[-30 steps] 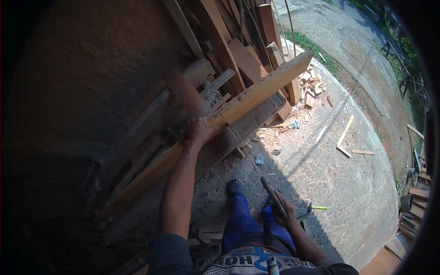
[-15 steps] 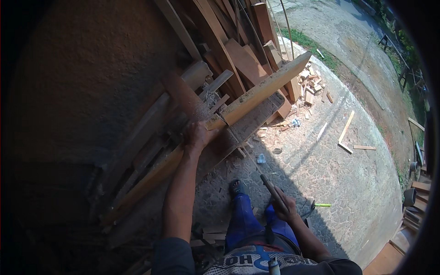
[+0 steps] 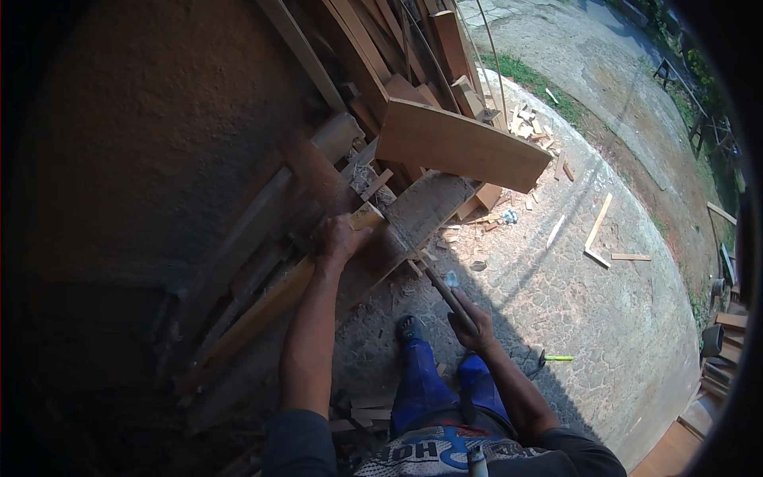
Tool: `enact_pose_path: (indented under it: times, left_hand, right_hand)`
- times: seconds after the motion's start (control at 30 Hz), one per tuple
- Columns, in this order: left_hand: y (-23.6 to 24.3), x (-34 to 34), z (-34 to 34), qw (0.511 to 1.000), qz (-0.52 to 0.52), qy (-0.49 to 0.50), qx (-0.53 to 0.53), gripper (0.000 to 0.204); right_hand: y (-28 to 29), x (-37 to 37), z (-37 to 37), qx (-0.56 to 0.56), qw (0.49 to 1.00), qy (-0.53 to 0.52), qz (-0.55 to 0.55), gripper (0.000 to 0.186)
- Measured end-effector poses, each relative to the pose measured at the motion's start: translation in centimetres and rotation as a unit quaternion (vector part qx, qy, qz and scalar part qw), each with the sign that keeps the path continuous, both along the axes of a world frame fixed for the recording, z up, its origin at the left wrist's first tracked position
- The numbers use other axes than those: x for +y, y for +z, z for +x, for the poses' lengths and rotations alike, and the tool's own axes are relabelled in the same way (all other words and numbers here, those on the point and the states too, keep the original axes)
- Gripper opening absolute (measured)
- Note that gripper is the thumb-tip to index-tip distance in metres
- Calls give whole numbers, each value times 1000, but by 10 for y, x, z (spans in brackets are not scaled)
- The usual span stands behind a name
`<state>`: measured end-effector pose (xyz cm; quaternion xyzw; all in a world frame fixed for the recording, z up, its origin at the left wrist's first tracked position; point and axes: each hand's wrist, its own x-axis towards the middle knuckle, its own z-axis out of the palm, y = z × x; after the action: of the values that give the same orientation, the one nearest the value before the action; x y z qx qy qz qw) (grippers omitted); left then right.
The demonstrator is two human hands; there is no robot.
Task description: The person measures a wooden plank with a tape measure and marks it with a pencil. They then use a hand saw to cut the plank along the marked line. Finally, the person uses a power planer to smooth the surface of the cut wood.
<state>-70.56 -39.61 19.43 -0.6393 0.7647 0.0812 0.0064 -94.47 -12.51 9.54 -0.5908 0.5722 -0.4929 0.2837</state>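
Observation:
My left hand (image 3: 340,240) is closed over the near part of a yellowish plank (image 3: 278,299), close to its cut end, holding it on a rough wooden bench (image 3: 429,199). Beyond that end a separate cut-off board (image 3: 465,147) hangs tilted over the far end of the bench, its broad face toward me. In my right hand (image 3: 475,324) is the handle of a handsaw (image 3: 450,299), pointing up toward the bench. Its blade is seen edge-on and barely shows.
Many boards (image 3: 358,56) lean in a stack behind the bench, beside a brown wall (image 3: 183,119). Small wood offcuts (image 3: 528,127) and thin strips (image 3: 598,222) lie on the concrete floor (image 3: 636,318). A yellow-green tool (image 3: 559,358) rests near my feet.
The plank has come apart at the cut. Its far piece has turned and is tipping down off the bench. My right hand has moved forward and left with the saw; my left hand stays put.

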Motion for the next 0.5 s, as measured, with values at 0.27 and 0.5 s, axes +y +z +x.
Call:
enact_pose_path:
  times: [0.27, 0.5]
  left_hand:
    - [-11, -1, 2, 1000, -14, -16, 11, 50]
    - [-24, -2, 15, 999, 3, -20, 26, 47]
  right_hand:
    - [38, 0, -41, 49, 995, -90, -17, 58]
    - [77, -14, -46, 129, 985, -109, -21, 62]
